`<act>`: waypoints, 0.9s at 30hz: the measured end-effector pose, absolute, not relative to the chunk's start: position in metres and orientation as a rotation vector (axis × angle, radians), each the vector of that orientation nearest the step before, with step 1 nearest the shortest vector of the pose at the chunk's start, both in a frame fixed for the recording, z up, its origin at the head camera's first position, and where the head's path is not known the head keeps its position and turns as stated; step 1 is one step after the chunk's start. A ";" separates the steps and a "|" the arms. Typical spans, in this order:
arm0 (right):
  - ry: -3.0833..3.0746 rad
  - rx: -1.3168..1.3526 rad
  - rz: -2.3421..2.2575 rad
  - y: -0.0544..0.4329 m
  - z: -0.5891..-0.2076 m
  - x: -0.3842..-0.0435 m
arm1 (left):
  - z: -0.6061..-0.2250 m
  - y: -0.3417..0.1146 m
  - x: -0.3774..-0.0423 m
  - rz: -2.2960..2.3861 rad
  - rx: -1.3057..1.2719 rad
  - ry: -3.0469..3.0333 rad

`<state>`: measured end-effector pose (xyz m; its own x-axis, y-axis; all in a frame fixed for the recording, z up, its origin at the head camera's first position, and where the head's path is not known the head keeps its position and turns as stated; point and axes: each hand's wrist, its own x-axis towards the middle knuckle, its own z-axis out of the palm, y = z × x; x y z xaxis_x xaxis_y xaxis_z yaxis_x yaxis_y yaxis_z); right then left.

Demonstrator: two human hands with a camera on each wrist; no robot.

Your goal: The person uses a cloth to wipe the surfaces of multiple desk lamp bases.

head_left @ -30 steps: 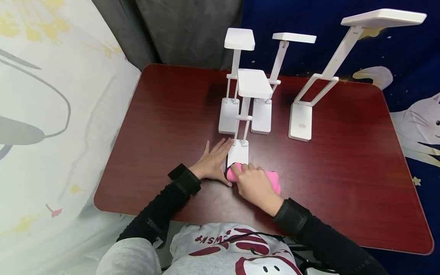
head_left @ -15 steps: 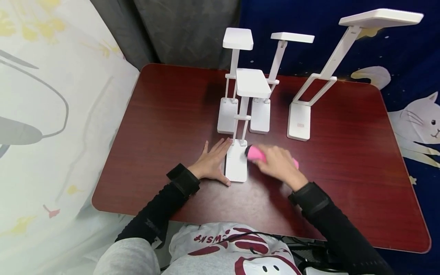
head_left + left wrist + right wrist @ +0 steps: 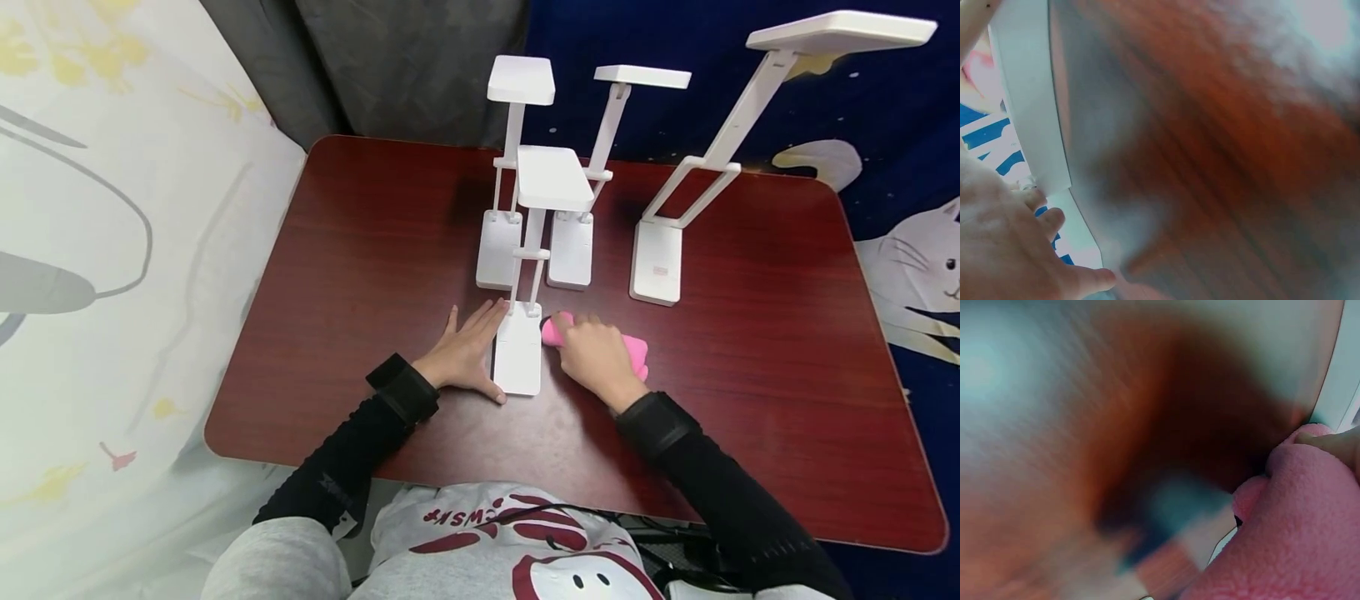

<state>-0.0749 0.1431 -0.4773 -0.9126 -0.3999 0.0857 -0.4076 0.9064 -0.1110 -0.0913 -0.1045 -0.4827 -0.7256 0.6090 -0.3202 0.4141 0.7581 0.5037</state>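
A white folding desk lamp [image 3: 517, 354] stands nearest the person, its base flat on the table and its head raised above. Against the left side of that base rests my left hand [image 3: 467, 350], fingers spread and thumb near the front corner. My right hand [image 3: 600, 358] grips a fuzzy pink cloth [image 3: 636, 354] at the right side of the base, index finger along it. In the right wrist view the cloth [image 3: 1297, 519] bunches under the fingers, close to the lamp's white side. The underside of the right hand is hidden.
Two more white lamps, one on the left [image 3: 498, 250] and one beside it [image 3: 570, 250], stand just behind the front lamp. A larger white lamp [image 3: 656, 262] is farther right. The reddish-brown table [image 3: 750, 400] has a rounded edge; curtains hang behind it.
My right hand has carried the pink cloth from the front of the lamp base round to its right side, then slightly toward the person. The left hand has stayed in place.
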 end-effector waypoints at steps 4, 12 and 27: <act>-2.916 0.759 0.159 0.146 -0.480 -0.051 | -0.480 -0.103 -0.091 0.550 0.761 2.467; -2.859 0.908 0.115 0.150 -0.480 -0.014 | -0.480 -0.103 -0.092 0.536 0.753 2.460; -2.734 1.284 0.183 0.096 -0.469 0.025 | -0.477 -0.103 -0.096 0.498 0.730 2.439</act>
